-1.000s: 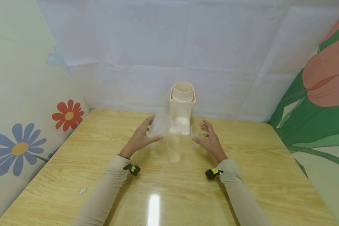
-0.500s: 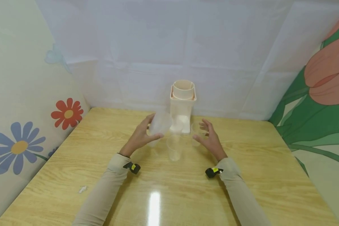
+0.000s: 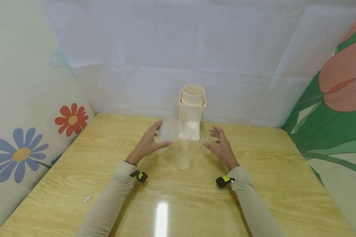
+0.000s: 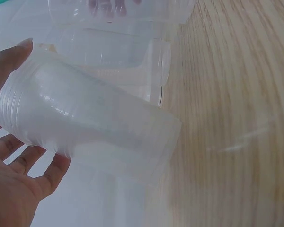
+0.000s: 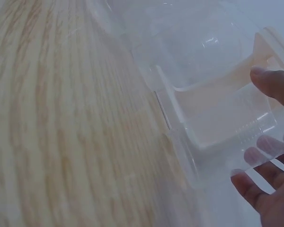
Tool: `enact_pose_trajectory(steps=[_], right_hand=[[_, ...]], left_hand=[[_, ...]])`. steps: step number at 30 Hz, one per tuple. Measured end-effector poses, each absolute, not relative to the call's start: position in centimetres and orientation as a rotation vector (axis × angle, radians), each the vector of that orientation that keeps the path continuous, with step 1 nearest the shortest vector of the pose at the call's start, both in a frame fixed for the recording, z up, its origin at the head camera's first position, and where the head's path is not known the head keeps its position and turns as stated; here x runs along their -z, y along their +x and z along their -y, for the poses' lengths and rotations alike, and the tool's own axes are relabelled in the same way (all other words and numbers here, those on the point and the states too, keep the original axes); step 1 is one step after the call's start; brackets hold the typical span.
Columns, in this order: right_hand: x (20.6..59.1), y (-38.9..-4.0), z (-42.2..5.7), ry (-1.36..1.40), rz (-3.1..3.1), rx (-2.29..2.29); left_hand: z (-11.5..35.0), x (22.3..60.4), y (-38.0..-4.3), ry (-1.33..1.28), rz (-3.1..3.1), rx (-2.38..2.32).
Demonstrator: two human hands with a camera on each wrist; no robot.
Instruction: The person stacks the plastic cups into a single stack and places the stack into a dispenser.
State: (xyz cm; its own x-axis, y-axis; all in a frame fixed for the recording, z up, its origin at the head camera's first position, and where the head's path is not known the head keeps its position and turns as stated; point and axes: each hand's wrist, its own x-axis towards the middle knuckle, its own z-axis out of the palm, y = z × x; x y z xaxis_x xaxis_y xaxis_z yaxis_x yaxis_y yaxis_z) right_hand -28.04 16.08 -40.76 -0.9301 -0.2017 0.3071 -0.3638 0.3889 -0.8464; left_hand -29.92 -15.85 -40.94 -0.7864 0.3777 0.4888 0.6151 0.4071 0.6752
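Note:
A tilted stack of nested clear plastic cups (image 3: 168, 130) is in my left hand (image 3: 148, 143), its thumb and fingers curled about the rim end. The left wrist view shows the ridged rims of the stacked cups (image 4: 90, 111) close to the palm. My right hand (image 3: 223, 149) holds a single clear plastic cup (image 3: 205, 141) between thumb and fingers, its fingertips showing through the wall in the right wrist view. Between the hands, another clear plastic cup (image 3: 183, 158) stands upright on the wooden table (image 3: 178, 187).
Just behind the cups stands a cream-coloured holder (image 3: 191, 113) with a round tube at its top. White cloth (image 3: 154, 59) hangs along the table's back edge. A small white scrap (image 3: 87, 198) lies near the left forearm.

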Motion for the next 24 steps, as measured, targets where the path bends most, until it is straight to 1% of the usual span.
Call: enact_pose_trajectory(steps=[2, 8, 10, 14, 19, 24], right_hand=[[40.9, -28.1, -16.3, 0.512, 2.484, -1.569], [43.4, -29.8, -17.4, 0.508, 2.457, -1.565], [43.5, -30.0, -17.6, 0.53, 2.442, -1.543], [43.1, -30.2, -17.6, 0.579, 2.388, -1.525], [42.1, -30.2, -17.6, 0.565, 2.379, -1.488], [40.1, -28.6, -17.1, 0.565, 2.397, -1.455]], left_hand=[[15.8, 40.9, -29.9, -0.868, 2.412, 1.321], [15.5, 41.0, -29.7, -0.864, 2.422, 1.338], [15.6, 41.0, -29.6, -0.856, 2.422, 1.332], [15.7, 40.8, -29.5, -0.841, 2.418, 1.317], [15.6, 40.6, -29.6, -0.853, 2.407, 1.312], [15.6, 40.8, -29.7, -0.854, 2.408, 1.317]])
